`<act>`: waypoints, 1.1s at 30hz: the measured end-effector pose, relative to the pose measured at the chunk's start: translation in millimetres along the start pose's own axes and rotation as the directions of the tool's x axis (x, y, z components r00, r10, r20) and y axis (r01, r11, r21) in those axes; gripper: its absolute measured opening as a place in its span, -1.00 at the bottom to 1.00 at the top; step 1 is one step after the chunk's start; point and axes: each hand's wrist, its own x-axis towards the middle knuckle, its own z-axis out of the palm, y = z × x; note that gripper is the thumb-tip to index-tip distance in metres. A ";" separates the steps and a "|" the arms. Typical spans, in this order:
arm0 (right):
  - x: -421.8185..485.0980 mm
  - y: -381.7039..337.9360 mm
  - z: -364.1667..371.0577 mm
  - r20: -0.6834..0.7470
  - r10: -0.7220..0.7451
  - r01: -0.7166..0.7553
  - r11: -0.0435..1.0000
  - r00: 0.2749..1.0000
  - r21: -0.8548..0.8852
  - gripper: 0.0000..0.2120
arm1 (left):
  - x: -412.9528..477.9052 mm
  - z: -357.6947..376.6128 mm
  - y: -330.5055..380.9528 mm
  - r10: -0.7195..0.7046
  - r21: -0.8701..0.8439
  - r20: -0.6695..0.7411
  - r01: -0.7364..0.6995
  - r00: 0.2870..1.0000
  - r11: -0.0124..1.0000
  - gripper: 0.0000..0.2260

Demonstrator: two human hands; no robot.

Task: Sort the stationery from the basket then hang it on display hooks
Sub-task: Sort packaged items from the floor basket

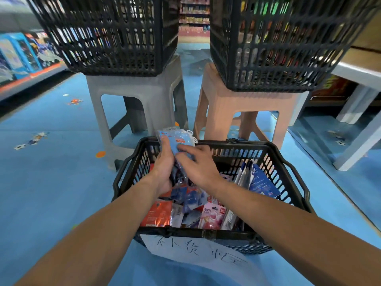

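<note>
Evidently mid-sort: my left hand (164,170) grips the blue packets (172,137), right hand (198,164) rests flat-fingered on them (hanging likely follows).

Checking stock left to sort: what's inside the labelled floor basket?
Loose stationery packs: an orange pack, a pink pack, a dark blue pack at right. The left hand holds light blue packs above them. Lower layers are covered.

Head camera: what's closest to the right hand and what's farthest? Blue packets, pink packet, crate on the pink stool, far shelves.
1. The blue packets, touching the right hand, held by the left hand.
2. The pink packet, down in the basket, toward the person.
3. The crate on the pink stool, beyond the basket.
4. The far shelves, at the aisle's end.
</note>
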 end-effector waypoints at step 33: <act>17.6 18.9 -3.7 -0.016 0.265 -0.238 0.891 0.964 0.387 -0.75 | -7.0 -5.0 3.8 0.044 0.120 -0.109 -0.031 0.993 0.992 -0.62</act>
